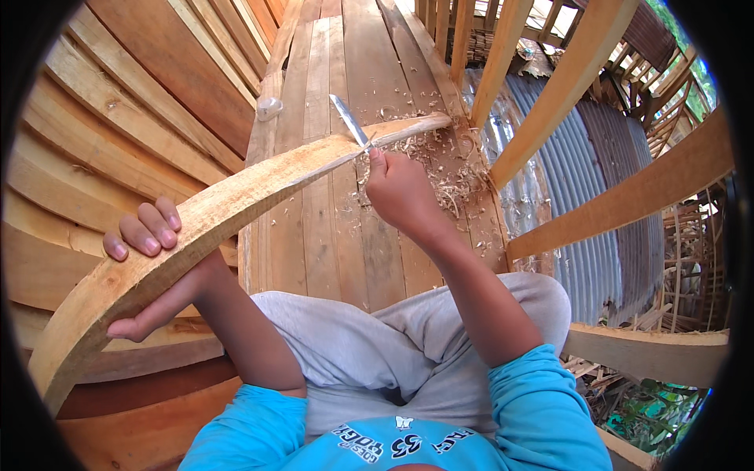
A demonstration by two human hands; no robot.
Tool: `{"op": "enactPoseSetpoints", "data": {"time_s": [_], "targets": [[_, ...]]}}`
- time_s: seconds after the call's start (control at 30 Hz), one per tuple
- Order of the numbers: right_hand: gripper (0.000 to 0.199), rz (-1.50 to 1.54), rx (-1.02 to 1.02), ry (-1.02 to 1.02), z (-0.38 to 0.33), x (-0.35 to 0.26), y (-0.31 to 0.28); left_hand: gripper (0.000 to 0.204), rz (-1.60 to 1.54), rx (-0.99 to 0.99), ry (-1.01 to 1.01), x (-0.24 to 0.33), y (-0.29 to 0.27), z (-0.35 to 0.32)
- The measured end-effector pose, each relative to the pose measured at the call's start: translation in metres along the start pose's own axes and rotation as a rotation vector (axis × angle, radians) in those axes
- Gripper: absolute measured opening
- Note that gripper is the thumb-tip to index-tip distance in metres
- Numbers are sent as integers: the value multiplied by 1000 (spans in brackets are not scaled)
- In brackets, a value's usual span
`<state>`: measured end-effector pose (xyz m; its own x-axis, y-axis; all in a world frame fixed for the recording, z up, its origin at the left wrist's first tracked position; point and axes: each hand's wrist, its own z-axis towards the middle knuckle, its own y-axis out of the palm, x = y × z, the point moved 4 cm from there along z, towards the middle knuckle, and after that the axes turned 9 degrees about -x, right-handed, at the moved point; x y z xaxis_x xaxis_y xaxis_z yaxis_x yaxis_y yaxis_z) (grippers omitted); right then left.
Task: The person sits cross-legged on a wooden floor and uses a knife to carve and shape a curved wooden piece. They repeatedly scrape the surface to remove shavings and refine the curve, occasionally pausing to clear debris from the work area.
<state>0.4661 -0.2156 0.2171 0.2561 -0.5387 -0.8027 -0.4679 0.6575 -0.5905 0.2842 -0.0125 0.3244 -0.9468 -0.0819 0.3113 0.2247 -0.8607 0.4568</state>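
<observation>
A long wooden plank (259, 182) slants across in front of me, from the lower left up to the right, its far tip over the floorboards. My left hand (161, 263) grips it near its left end, fingers over the top edge and thumb underneath. In my right hand (398, 188) is a knife (348, 119), its handle hidden in my closed fist. The blade points up and to the left and lies across the plank toward its narrower far part. Beside that part, the lower edge shows a paler cut strip.
Curled wood shavings (452, 188) litter the plank floor (314, 259) around the far tip. A small clear plastic container (269, 108) stands by the left wooden wall (133, 149). To the right, wooden posts (565, 94) rise beside corrugated metal sheets (585, 180). My crossed legs (338, 337) are close below.
</observation>
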Motion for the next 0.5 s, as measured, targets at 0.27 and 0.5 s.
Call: {"op": "enactPoseSetpoints", "data": {"time_s": [0.27,0.5], "targets": [[52,62,-90,78,-5,-6,-7,92,-15,-15,3,0,8,0],[52,96,-127,123,3,8,-9,90,8,18,15,6,2,3]]}}
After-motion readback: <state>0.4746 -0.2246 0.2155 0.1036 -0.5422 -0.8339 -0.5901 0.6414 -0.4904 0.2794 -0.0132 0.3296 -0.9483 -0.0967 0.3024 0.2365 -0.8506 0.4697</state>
